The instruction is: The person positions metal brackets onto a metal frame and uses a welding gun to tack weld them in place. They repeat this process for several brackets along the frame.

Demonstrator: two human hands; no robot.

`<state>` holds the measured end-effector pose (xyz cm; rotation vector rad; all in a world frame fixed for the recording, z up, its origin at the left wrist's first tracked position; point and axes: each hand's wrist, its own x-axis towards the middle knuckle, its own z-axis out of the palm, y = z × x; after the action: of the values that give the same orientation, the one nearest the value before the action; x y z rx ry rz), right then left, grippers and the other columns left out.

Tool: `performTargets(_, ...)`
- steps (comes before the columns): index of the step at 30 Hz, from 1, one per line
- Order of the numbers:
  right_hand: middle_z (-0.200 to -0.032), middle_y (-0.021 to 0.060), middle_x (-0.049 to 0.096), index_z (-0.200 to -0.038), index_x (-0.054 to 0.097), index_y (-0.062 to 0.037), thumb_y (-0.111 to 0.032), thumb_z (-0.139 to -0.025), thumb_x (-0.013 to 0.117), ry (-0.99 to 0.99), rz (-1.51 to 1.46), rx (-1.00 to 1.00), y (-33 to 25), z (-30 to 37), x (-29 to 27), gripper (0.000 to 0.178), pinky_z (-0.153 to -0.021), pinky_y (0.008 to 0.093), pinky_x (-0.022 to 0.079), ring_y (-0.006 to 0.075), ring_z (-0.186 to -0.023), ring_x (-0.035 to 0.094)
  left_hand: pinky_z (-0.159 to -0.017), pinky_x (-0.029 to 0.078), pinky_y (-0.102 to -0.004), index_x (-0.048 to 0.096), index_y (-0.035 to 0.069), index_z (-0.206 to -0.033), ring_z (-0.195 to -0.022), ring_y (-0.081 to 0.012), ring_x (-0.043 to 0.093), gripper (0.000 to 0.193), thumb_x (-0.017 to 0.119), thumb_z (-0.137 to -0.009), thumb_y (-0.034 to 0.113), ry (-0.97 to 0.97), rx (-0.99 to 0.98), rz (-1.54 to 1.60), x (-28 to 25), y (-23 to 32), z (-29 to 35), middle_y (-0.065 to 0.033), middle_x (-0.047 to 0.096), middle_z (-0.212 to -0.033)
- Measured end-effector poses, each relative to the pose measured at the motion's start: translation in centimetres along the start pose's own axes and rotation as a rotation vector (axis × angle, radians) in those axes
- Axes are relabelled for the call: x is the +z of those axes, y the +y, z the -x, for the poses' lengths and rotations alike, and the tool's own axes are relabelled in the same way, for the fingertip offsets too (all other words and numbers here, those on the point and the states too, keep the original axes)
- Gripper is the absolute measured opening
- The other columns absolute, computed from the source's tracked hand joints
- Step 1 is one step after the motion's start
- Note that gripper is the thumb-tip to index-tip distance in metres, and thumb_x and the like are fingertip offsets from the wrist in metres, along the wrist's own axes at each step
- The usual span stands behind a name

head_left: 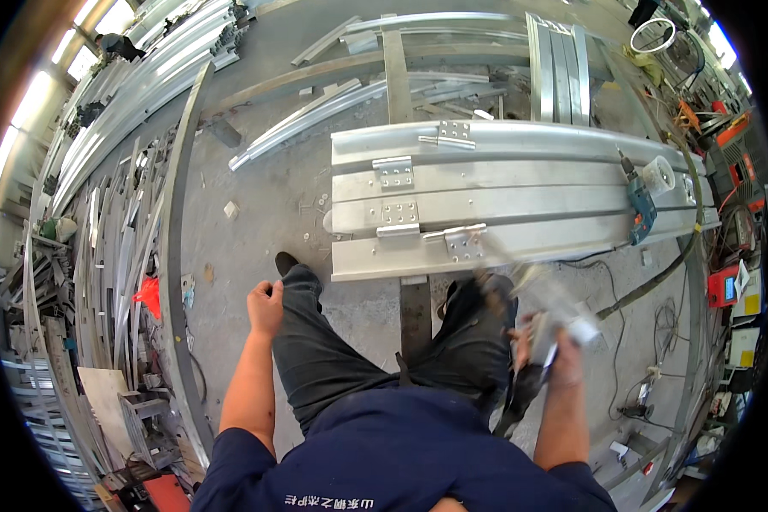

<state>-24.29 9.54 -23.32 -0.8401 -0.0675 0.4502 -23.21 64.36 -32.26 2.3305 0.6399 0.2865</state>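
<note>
Indoors, a worker in navy shirt (401, 444) & dark trousers (316, 346) stands on a grey floor (256, 222), facing four long silver profiles (563, 200) set side by side, w/ a beam (415, 320) reaching their near edge. Hands are well apart. L. hand (266, 309) hangs nr the L. knee, fingers curled loosely in; can't tell if it's fully closed or holds anything. R. hand (567, 363) is clamped on a blurred silvery metal piece (558, 309), out beside the R. thigh & just off the profiles' near edge; exact shape unclear b/c of blur. A dark item (525, 394) sits by the same hand, type also unclear.

On the profiles' L. half lie four hinges (399, 213) w/ punched plates: one at the far edge, two mid., one nr the close edge. Toward the R. end, a blue-green power drill (642, 209) rests beside a white container (658, 176); a dark green hose (696, 192) crosses nr that end. Bkgd: loose silver strips (309, 121) on the floor beyond, stacked metal lengths (136, 107) upper L. w/ a second person (121, 44) nr them, a red bag (149, 297) amid offcuts at L., & a red machine (723, 287) far R.
</note>
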Motion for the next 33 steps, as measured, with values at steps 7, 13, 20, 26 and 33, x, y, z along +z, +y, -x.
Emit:
performTargets(7, -0.085, 0.0168, 0.063, -0.144, 0.037, 0.0030, -0.040, -0.090, 0.068, 0.088, -0.187, 0.022, 3.3, 0.4, 2.8, 0.076, -0.061, 0.0471, 0.053, 0.0273, -0.062, 0.065, -0.066, 0.050, -0.0470, 0.062, 0.001, -0.074, -0.071, -0.0374, 0.064, 0.035, 0.063, -0.092, 0.031, -0.036, 0.038, -0.389, 2.0, -4.4, 0.3, -0.0182, 0.067, -0.076)
performTargets(13, -0.081, 0.0149, 0.064, -0.134, 0.047, 0.0050, -0.044, -0.098, 0.054, 0.374, 0.106, 0.113, -4.2, -5.8, 8.3, 0.061, -0.049, 0.0409, 0.055, 0.0236, -0.053, 0.062, -0.071, 0.051, -0.0480, 0.058, 0.007, -0.074, -0.080, -0.0352, 0.066, 0.030, 0.061, -0.091, 0.031, -0.058, 0.199, -0.550, 3.4, -4.7, 1.5, -0.0126, 0.067, -0.081)
performTargets(20, -0.102, 0.0168, 0.062, -0.132, 0.045, 0.0110, -0.039, -0.101, 0.047, -0.324, -0.367, -0.331, -5.7, -16.3, 13.2, 0.059, -0.066, 0.0401, 0.058, 0.0246, -0.079, 0.067, -0.071, 0.051, -0.0471, 0.058, 0.007, -0.075, -0.080, -0.0339, 0.067, 0.029, 0.059, -0.091, 0.031, -0.059, 0.155, -0.537, 4.0, -4.4, 0.7, -0.0120, 0.068, -0.081)
performTargets(26, -0.081, 0.0132, 0.067, -0.108, 0.056, 0.0068, -0.021, -0.093, 0.062, 0.101, 0.339, -0.024, 1.3, -20.1, 17.7, 0.032, -0.054, 0.0281, 0.054, 0.0164, -0.060, 0.064, -0.071, 0.052, -0.0463, 0.058, 0.007, -0.075, -0.079, -0.0339, 0.067, 0.029, 0.059, -0.091, 0.031, -0.073, 0.113, -0.593, 3.2, -5.1, 0.7, -0.0124, 0.069, -0.081)
performTargets(33, -0.085, 0.0287, 0.067, -0.100, 0.062, 0.0088, -0.035, -0.083, 0.067, 0.094, 1.354, -0.077, 9.1, -26.0, 19.8, 0.047, -0.080, 0.0458, 0.051, 0.0425, -0.085, 0.066, -0.070, 0.053, -0.0452, 0.059, 0.008, -0.075, -0.077, -0.0341, 0.068, 0.029, 0.058, -0.090, 0.032, -0.098, 0.077, -0.604, 3.4, -4.6, 0.0, -0.0131, 0.069, -0.080)
